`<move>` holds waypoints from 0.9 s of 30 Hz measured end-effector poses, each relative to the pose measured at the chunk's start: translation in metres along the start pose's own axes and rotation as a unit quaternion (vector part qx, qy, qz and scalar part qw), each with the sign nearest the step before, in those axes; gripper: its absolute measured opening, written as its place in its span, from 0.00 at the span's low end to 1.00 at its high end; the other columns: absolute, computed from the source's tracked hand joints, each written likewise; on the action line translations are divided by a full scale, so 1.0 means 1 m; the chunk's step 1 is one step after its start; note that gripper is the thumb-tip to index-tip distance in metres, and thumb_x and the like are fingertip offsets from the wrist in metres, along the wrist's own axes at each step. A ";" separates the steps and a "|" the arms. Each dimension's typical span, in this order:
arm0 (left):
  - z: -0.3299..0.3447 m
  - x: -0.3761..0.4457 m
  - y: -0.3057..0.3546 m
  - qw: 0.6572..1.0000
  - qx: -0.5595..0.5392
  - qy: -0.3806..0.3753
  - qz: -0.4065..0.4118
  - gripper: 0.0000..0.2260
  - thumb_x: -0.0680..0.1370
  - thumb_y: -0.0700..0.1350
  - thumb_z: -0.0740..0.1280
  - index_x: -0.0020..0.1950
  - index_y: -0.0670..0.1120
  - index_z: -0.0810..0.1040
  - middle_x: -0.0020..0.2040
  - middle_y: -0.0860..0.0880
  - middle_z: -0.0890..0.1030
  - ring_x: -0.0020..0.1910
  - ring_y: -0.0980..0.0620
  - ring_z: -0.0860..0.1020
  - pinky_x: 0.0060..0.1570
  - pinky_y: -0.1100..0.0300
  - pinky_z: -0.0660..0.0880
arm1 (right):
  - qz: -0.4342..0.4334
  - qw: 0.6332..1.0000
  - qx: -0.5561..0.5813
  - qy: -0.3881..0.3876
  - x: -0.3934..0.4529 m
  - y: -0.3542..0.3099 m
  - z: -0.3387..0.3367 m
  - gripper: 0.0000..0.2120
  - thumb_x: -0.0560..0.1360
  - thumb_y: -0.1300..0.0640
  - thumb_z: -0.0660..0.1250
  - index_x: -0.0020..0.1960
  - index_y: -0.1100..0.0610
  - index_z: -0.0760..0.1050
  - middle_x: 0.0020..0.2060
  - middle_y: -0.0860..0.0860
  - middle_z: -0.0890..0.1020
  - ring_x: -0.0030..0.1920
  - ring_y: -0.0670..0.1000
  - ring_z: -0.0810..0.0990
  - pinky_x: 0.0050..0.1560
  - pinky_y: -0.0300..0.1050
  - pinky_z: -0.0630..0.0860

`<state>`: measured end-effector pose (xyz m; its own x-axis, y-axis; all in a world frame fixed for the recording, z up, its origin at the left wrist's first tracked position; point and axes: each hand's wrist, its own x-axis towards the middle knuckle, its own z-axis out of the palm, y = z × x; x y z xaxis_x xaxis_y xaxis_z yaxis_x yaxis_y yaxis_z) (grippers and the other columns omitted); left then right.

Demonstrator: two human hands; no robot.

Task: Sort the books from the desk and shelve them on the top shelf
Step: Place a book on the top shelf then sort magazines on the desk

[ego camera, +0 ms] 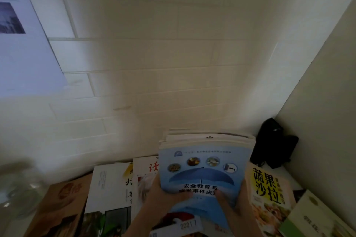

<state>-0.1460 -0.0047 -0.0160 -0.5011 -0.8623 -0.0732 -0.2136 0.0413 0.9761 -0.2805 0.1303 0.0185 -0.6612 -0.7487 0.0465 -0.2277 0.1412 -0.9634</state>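
A thick stack of books [209,140] is lifted above the desk, topped by a light blue book [202,171] with an umbrella picture. My left hand [163,198] grips the stack's left side, thumb lying on the blue cover. My right hand [234,204] grips the right side, thumb also on the cover. More books lie flat on the desk below: a yellow salad book [269,190] on the right, a white magazine [107,188] and a brown book [63,208] on the left. No shelf is visible.
A white brick wall [154,63] fills the background, with a paper poster [23,44] at upper left. A white side panel [323,102] closes the right. A black object [273,144] sits in the back right corner. A clear jar [17,188] stands at left.
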 end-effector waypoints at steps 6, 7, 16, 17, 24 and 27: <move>-0.001 0.004 -0.016 0.997 -0.042 -0.062 0.031 0.37 0.64 0.33 0.79 0.67 0.47 0.66 0.57 0.51 0.78 0.51 0.61 0.81 0.41 0.66 0.79 | 0.064 0.997 -0.012 -0.036 0.008 0.037 0.002 0.68 0.47 0.24 0.72 0.75 0.60 0.54 0.71 0.52 0.63 0.70 0.55 0.65 0.70 0.47 0.63; 0.000 0.003 -0.017 0.997 -0.035 -0.059 0.035 0.36 0.65 0.35 0.79 0.67 0.47 0.65 0.58 0.51 0.78 0.51 0.60 0.80 0.42 0.65 0.79 | 0.072 0.997 0.000 -0.043 0.008 0.037 0.004 0.63 0.50 0.25 0.71 0.75 0.54 0.54 0.72 0.55 0.63 0.70 0.57 0.66 0.70 0.52 0.64; -0.012 -0.003 -0.001 0.995 -0.087 -0.030 0.045 0.28 0.71 0.34 0.73 0.65 0.54 0.67 0.58 0.52 0.78 0.49 0.62 0.81 0.40 0.65 0.79 | -0.009 0.998 0.022 0.057 0.001 0.021 0.011 0.32 0.72 0.59 0.69 0.66 0.34 0.59 0.63 0.40 0.73 0.59 0.41 0.77 0.50 0.40 0.80; -0.021 -0.005 0.006 0.993 -0.095 -0.031 0.056 0.29 0.72 0.34 0.73 0.66 0.54 0.66 0.58 0.55 0.78 0.50 0.63 0.81 0.41 0.65 0.79 | -0.015 0.998 0.018 0.060 0.000 0.012 0.013 0.31 0.72 0.59 0.69 0.66 0.34 0.60 0.62 0.41 0.74 0.58 0.40 0.78 0.51 0.41 0.81; -0.141 -0.054 0.080 0.984 -0.113 -0.006 0.138 0.29 0.74 0.35 0.70 0.71 0.52 0.63 0.63 0.59 0.76 0.61 0.57 0.77 0.56 0.56 0.78 | -0.119 0.991 0.059 0.006 -0.022 -0.095 0.074 0.33 0.74 0.70 0.66 0.74 0.53 0.58 0.65 0.49 0.72 0.58 0.40 0.77 0.50 0.28 0.76; -0.202 -0.101 0.106 0.980 -0.096 0.064 0.161 0.29 0.74 0.31 0.69 0.70 0.51 0.65 0.62 0.54 0.78 0.60 0.53 0.78 0.54 0.57 0.79 | -0.132 0.981 0.118 -0.081 -0.040 -0.139 0.118 0.30 0.76 0.67 0.65 0.69 0.45 0.58 0.61 0.44 0.73 0.54 0.35 0.78 0.47 0.31 0.77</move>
<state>0.0511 -0.0151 0.1362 -0.4048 -0.8772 0.2583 0.1058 0.2357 0.9661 -0.1381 0.0649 0.1195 -0.4751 -0.8344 0.2793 -0.1920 -0.2115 -0.9583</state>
